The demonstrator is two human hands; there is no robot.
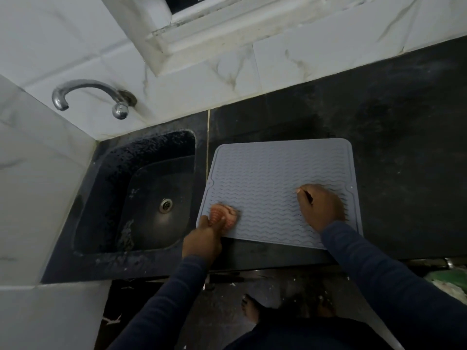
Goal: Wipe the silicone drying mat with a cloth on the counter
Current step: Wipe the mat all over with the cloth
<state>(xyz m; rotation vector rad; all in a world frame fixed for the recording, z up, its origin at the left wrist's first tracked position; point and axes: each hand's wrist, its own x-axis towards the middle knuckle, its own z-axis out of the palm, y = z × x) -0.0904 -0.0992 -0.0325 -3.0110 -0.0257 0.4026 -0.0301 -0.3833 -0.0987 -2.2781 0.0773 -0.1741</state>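
A grey silicone drying mat (273,178) with wavy ridges lies flat on the black counter (394,137), right of the sink. My left hand (204,238) grips a bunched pink-orange cloth (225,214) and holds it against the mat's near left corner. My right hand (319,205) rests on the mat's near right part, fingers curled under with the knuckles up; whether it holds anything cannot be made out. Both arms wear dark blue sleeves.
A black sink (151,193) with a metal drain (166,205) sits left of the mat. A chrome tap (88,94) projects from the white marbled tile wall above it. A window ledge (202,39) is at the back. A bare foot (250,309) stands on the floor below.
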